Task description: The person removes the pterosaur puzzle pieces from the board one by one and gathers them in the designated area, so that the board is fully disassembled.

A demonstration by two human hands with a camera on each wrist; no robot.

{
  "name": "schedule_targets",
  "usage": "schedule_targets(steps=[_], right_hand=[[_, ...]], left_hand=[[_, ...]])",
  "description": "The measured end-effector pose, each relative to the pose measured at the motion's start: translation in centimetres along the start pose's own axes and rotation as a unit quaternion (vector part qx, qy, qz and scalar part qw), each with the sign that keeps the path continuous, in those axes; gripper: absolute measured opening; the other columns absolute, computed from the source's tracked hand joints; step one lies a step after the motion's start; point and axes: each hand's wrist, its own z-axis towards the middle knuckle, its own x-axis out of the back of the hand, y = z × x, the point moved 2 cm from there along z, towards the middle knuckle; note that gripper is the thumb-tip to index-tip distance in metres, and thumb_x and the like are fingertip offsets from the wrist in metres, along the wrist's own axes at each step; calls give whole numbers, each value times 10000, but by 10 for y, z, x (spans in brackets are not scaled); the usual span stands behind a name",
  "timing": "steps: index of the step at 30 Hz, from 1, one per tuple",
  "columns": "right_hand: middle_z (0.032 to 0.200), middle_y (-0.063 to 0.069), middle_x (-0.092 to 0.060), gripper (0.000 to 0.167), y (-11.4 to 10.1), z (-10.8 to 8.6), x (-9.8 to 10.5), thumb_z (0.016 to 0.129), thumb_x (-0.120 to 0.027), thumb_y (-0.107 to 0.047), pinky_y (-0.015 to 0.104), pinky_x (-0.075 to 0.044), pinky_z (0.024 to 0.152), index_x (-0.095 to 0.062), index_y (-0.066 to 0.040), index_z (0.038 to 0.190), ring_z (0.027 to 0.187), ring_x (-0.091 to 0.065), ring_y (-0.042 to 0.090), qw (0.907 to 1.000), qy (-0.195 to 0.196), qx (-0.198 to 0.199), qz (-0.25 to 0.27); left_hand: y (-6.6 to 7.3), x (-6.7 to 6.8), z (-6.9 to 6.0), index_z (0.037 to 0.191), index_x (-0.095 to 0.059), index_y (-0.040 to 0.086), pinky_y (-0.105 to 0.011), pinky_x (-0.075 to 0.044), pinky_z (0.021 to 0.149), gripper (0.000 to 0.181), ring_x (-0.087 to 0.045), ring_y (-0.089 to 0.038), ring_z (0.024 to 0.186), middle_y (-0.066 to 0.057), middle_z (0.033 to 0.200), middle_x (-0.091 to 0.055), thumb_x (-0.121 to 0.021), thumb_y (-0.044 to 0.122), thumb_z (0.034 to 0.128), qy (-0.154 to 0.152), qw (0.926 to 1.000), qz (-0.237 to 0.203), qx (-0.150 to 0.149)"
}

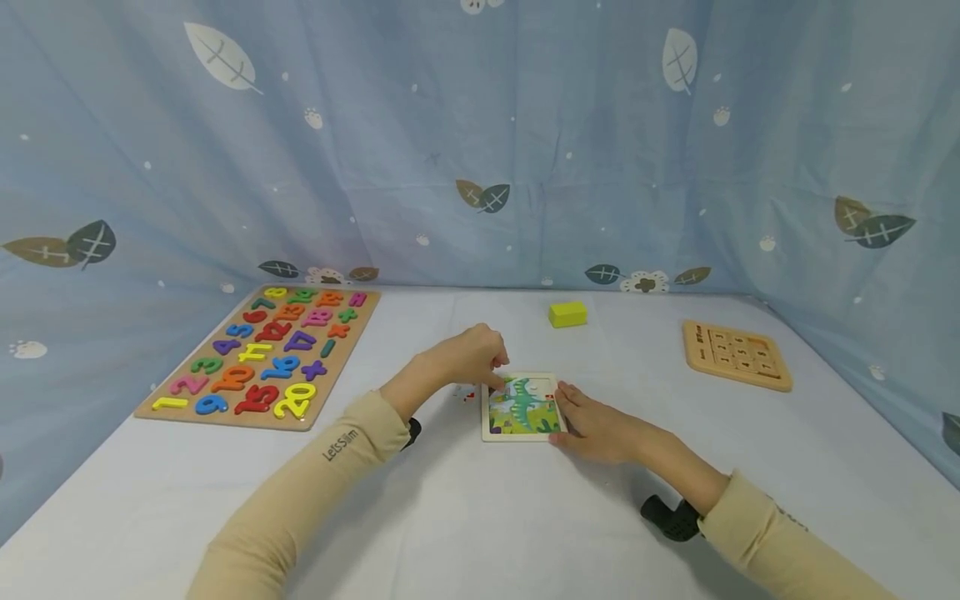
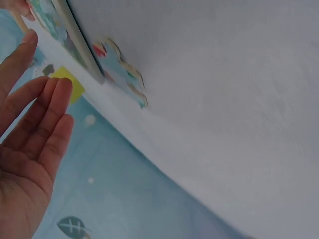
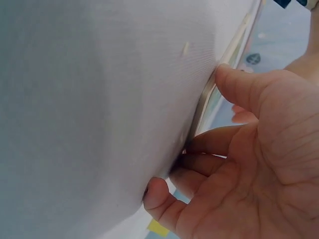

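A small dinosaur jigsaw puzzle (image 1: 522,407) in a pale wooden frame lies flat on the table in the head view. My left hand (image 1: 472,357) is over its upper left corner, the thumb touching the picture. In the left wrist view the other fingers of that hand (image 2: 37,129) bend loosely with nothing between them. My right hand (image 1: 603,427) holds the frame by its right edge, thumb near the front corner. The right wrist view shows the thumb and bent fingers of this hand (image 3: 259,154) against the frame's edge (image 3: 202,107). A loose light-blue puzzle piece (image 2: 119,67) lies beside the frame.
A board of coloured numbers (image 1: 258,358) lies at the left. Behind the puzzle is a yellow-green block (image 1: 567,314). A wooden number tile board (image 1: 737,355) lies at the right. A blue leaf-patterned curtain (image 1: 480,125) hangs behind the white-covered table (image 1: 465,533).
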Motion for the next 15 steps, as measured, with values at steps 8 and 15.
schedule_targets(steps=[8, 15], right_hand=[[1568, 286, -123, 733, 1, 0, 1, 1001, -484, -365, 536, -217, 1152, -210, 138, 1458, 1461, -137, 413, 10000, -25, 47, -56], [1569, 286, -114, 732, 2, 0, 0, 1004, -479, -363, 537, -209, 1154, -201, 137, 1460, 1462, -128, 415, 9999, -58, 71, -49]], left_hand=[[8, -10, 17, 960, -749, 62, -215, -477, 680, 313, -535, -82, 719, -31, 840, -690, -793, 317, 785, -160, 9995, 177, -192], [13, -19, 28, 970, -741, 70, -210, -502, 729, 325, -604, -90, 789, -19, 892, -697, -789, 335, 788, -333, 9991, 184, -200]])
